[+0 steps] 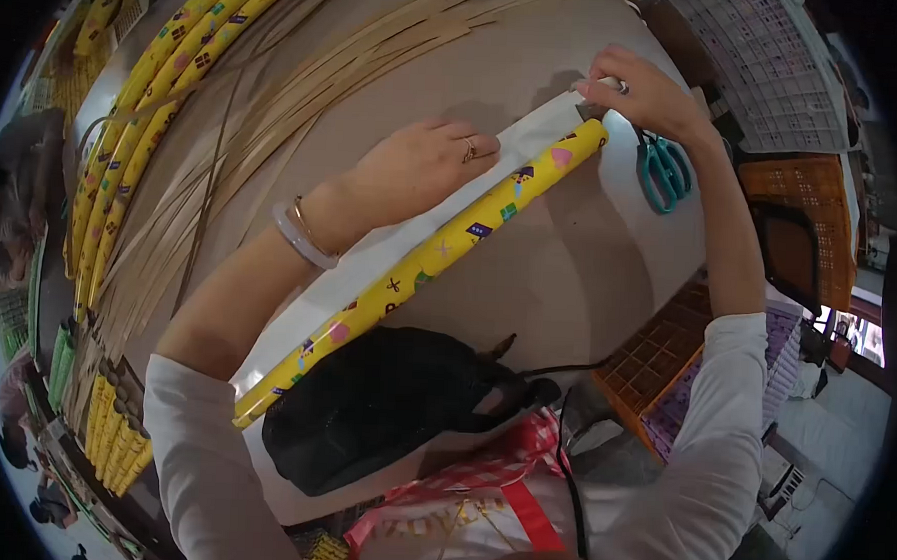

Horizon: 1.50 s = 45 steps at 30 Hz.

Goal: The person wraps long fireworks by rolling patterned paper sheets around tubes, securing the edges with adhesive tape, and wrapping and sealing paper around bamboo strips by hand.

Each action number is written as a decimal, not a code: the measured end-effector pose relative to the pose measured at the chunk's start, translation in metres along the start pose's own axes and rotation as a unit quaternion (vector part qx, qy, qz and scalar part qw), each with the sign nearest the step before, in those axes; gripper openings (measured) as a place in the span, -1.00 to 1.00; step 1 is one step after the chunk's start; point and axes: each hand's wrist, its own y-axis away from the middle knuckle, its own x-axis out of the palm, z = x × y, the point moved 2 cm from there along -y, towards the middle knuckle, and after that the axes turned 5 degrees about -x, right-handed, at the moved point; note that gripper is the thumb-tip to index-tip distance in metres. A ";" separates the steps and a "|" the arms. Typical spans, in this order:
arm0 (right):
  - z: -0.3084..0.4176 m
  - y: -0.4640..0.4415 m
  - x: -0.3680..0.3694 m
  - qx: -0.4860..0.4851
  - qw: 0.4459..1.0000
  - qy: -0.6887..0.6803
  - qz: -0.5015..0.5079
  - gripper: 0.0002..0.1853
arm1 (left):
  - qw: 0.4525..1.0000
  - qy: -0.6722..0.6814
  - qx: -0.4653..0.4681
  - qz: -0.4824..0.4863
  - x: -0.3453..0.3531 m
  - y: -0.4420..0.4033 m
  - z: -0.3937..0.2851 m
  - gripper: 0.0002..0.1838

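Diagonally across the desk (544,259), a yellow patterned roll (429,261) lies just nearer you than your left hand (418,169), which rests palm-down, unclenched, on white paper (538,127), and your right hand (652,94), which pinches a small blade-like tool (589,111).

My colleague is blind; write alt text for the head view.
A person's left hand rests on a white sheet beside a yellow patterned roll, while their right hand holds what looks like a cutter near the roll's upper end. Teal scissors lie nearby; a black bundle lies below the roll.
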 end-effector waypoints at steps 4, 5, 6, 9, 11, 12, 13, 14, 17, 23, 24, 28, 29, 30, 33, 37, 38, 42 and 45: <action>-0.002 -0.002 0.007 -0.034 0.993 0.074 -0.088 -0.62 | 0.998 0.054 0.003 -0.038 0.006 -0.003 0.011 -0.68; -0.002 -0.001 0.010 -0.037 0.989 0.086 -0.111 -0.61 | 0.998 0.059 0.004 -0.031 0.007 -0.003 0.013 -0.68; -0.003 -0.001 0.011 -0.031 0.989 0.091 -0.112 -0.61 | 0.998 0.060 0.007 -0.031 0.007 -0.005 0.015 -0.69; 0.001 0.001 0.013 -0.057 0.980 0.060 -0.182 -0.57 | 0.999 0.044 0.007 -0.026 0.006 -0.008 0.016 -0.69; 0.003 0.002 0.011 -0.037 0.983 0.075 -0.165 -0.57 | 0.999 0.044 0.004 -0.016 0.007 -0.011 0.015 -0.68; 0.003 0.002 0.012 -0.035 0.983 0.076 -0.164 -0.57 | 0.999 0.045 0.002 -0.006 0.007 -0.011 0.014 -0.69; 0.003 0.003 0.013 -0.041 0.981 0.074 -0.174 -0.57 | 0.999 0.044 0.001 0.006 0.007 -0.012 0.013 -0.70; 0.003 0.003 0.014 -0.046 0.979 0.071 -0.183 -0.56 | 0.999 0.044 0.002 0.007 0.009 -0.014 0.013 -0.70; 0.006 0.004 0.015 -0.025 0.980 0.081 -0.179 -0.61 | 0.999 0.051 -0.012 -0.007 0.013 -0.015 0.010 -0.71; -0.002 0.000 0.022 -0.039 0.972 0.098 -0.210 -0.56 | 0.998 0.052 -0.031 -0.028 0.011 -0.024 0.010 -0.64; -0.002 0.000 0.022 -0.038 0.972 0.098 -0.211 -0.56 | 0.998 0.054 -0.033 -0.026 0.012 -0.026 0.009 -0.61; -0.004 -0.001 0.026 -0.044 0.967 0.122 -0.218 -0.57 | 0.998 0.001 -0.031 -0.058 0.013 -0.035 0.007 -0.62; -0.005 -0.001 0.026 -0.051 0.960 0.150 -0.231 -0.58 | 0.998 0.000 -0.030 -0.058 0.014 -0.036 0.006 -0.62; -0.004 -0.001 0.026 -0.050 0.960 0.151 -0.232 -0.58 | 0.998 -0.009 -0.038 -0.049 0.014 -0.037 0.006 -0.62; 0.003 0.000 0.024 -0.042 0.963 0.129 -0.231 -0.60 | 0.997 -0.014 -0.059 -0.045 0.016 -0.042 0.005 -0.62; 0.008 0.001 0.025 -0.026 0.962 0.132 -0.239 -0.68 | 0.996 -0.004 -0.075 -0.038 0.018 -0.047 0.006 -0.68; 0.009 0.001 0.025 -0.028 0.960 0.135 -0.242 -0.68 | 0.997 -0.008 -0.072 -0.037 0.017 -0.047 0.007 -0.68; 0.014 0.000 0.026 -0.017 0.957 0.125 -0.262 -0.68 | 0.997 -0.031 -0.066 -0.024 0.017 -0.048 0.005 -0.71; 0.013 0.001 0.028 -0.041 0.951 0.128 -0.279 -0.67 | 0.996 -0.045 -0.081 -0.011 0.016 -0.050 0.001 -0.71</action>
